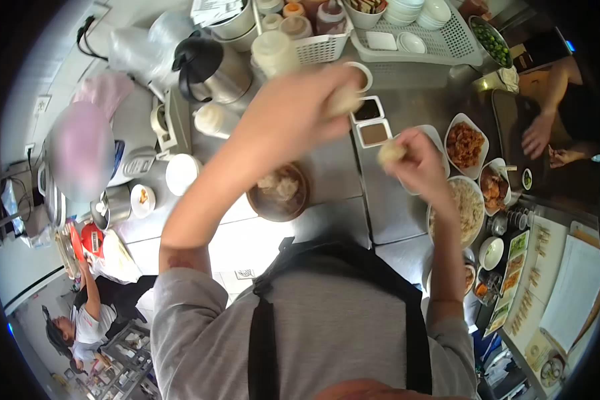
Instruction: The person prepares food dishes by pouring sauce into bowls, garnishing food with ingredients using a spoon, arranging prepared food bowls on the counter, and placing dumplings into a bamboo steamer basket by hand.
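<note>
My left hand [307, 100] is blurred by motion above the steel counter, closed around a pale rounded lump [345, 101] whose kind is smeared. Between the fingertips of my right hand [420, 160] is a small pale lump that looks like a dumpling [392, 153]. Below and between the hands, a round steamer basket [306, 193] holds several pale dumplings [280, 187]. Two small square sauce dishes, one with dark sauce [367, 110] and one with brown sauce [375, 134], sit close to both hands. A white round cup [361, 73] is partly behind my left hand.
On the right stand bowls of reddish food [465, 145] and shredded pale food [470, 207]. A steel thermos jug [217, 73] and a squeeze bottle [215, 120] are at the left. A perforated tray [453, 43] holds dishes. A co-worker's hands [539, 137] rest at far right; another person [90, 320] is lower left.
</note>
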`<state>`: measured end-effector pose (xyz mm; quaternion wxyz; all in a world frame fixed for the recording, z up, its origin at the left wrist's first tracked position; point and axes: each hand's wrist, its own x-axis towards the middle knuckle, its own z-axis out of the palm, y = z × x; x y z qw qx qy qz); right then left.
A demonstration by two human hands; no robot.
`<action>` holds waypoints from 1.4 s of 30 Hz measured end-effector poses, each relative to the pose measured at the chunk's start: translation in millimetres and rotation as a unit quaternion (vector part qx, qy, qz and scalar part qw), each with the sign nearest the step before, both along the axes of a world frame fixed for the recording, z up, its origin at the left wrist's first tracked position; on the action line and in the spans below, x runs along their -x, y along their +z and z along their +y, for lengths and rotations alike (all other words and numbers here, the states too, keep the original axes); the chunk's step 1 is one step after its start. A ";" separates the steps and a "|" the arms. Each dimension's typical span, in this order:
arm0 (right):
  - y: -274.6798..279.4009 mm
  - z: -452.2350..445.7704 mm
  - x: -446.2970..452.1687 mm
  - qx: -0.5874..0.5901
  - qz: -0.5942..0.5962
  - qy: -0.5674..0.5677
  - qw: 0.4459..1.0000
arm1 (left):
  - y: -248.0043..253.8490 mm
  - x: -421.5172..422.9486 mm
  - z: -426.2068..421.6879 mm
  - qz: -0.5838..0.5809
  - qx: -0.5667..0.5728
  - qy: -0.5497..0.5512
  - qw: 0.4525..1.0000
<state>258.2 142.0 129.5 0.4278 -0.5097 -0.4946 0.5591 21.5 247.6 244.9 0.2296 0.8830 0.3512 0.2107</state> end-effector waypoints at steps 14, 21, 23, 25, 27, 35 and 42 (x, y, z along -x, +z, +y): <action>-53.7 -71.8 213.3 -0.182 -0.365 0.089 0.909 | -157.7 140.1 -156.8 0.092 0.000 0.197 0.976; -82.7 -90.4 212.5 -0.235 -0.399 0.004 0.886 | -157.5 142.0 -169.3 0.056 -0.057 0.143 0.986; -59.9 -100.7 182.8 -0.203 -0.404 -0.121 0.884 | -155.6 134.3 -171.8 0.075 -0.024 0.143 0.987; -22.1 -118.6 165.1 -0.111 -0.380 -0.197 0.897 | -149.0 129.8 -172.1 0.099 -0.043 0.114 0.988; -7.8 -125.0 68.3 0.135 -0.477 -0.209 0.843 | -143.8 125.4 -175.7 0.124 -0.065 0.101 0.985; 70.6 -260.1 -76.2 0.326 -0.312 -0.144 0.881 | -154.0 122.7 -158.9 0.193 -0.118 0.041 0.973; -113.1 -397.3 42.3 0.109 -0.467 -0.224 0.848 | -104.0 65.7 -207.4 0.056 -0.015 0.000 0.998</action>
